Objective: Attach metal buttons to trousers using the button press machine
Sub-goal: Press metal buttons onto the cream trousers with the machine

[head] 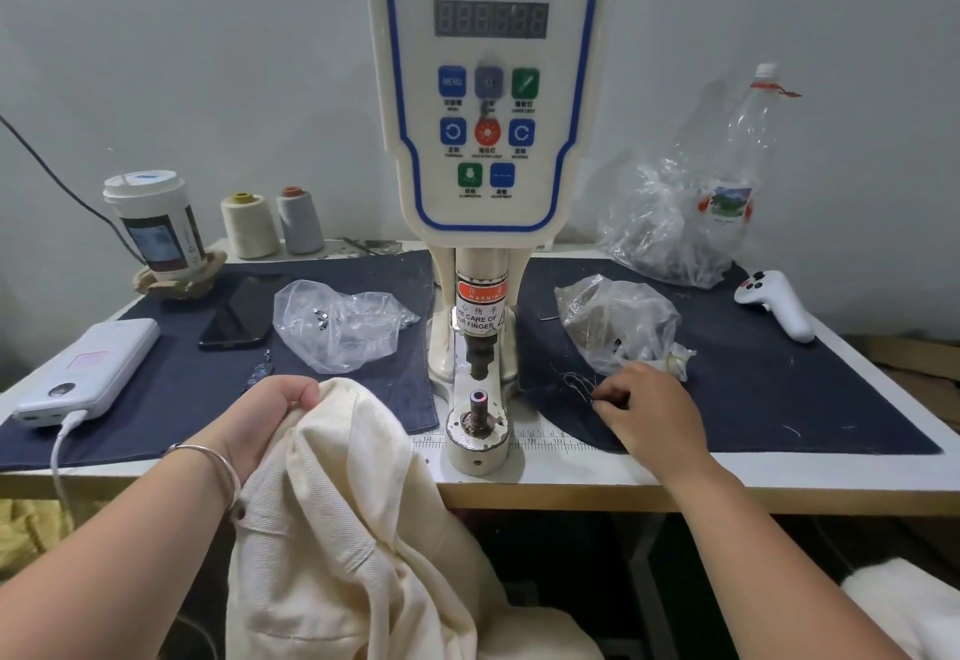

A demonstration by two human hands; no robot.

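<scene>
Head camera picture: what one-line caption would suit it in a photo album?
At a servo button machine, the left hand grips cream trousers while the right hand pinches something small on the dark cloth.

Cream twill trousers [332, 529] showing matt, ribbed weave – beside the button press machine [491, 87], glossy white plastic housing; its lower die [479, 407] looking worn metal; flanking mats [753, 384] – dark matt cloth.

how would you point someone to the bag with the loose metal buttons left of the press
Start at the tall white button machine and look left across the dark cloth mat. The clear plastic bag lies between the machine's base and a black phone. Unlike the fuller bags on the right, it is nearly flat, with a few silvery pieces inside.
</scene>
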